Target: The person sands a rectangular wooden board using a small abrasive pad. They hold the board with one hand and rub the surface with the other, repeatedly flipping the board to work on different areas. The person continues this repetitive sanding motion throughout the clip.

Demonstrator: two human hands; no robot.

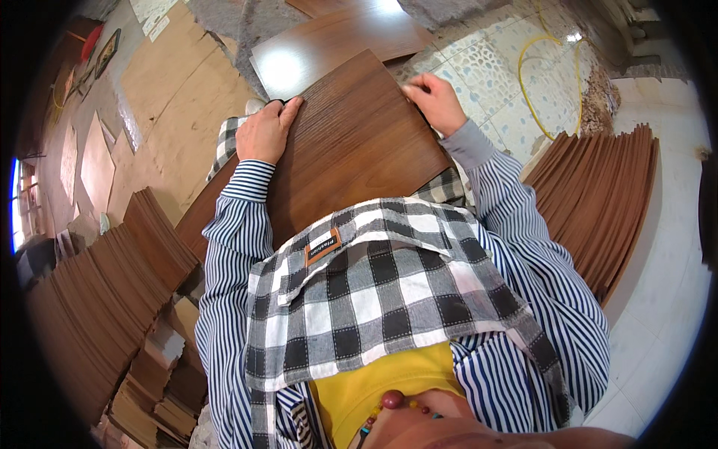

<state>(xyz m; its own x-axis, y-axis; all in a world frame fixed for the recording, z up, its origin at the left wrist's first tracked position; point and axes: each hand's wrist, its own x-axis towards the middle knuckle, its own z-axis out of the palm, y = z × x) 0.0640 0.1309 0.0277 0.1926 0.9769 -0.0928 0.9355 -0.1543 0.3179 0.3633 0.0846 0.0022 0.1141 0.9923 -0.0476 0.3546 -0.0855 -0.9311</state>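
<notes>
A brown wood-grain panel (359,134) lies tilted across my lap, its near edge hidden by my checked apron (364,280). My left hand (263,132) holds its left edge, thumb on the upper face. Something small and black shows by that thumb; I cannot tell what it is. At the panel's right edge is my right hand (440,104), fingers curled and slightly blurred. Whether it pinches the edge or a thin thing there cannot be made out. Another brown board (216,205) shows partly under my left forearm.
Glossy brown panels (342,42) lie just beyond. Stacks of brown boards stand at left (106,297) and right (594,207). Broken board pieces (151,387) sit at lower left. A yellow hose (521,73) loops over the tiled floor near a sawdust-like heap (600,101). Tan sheets (174,106) cover the left floor.
</notes>
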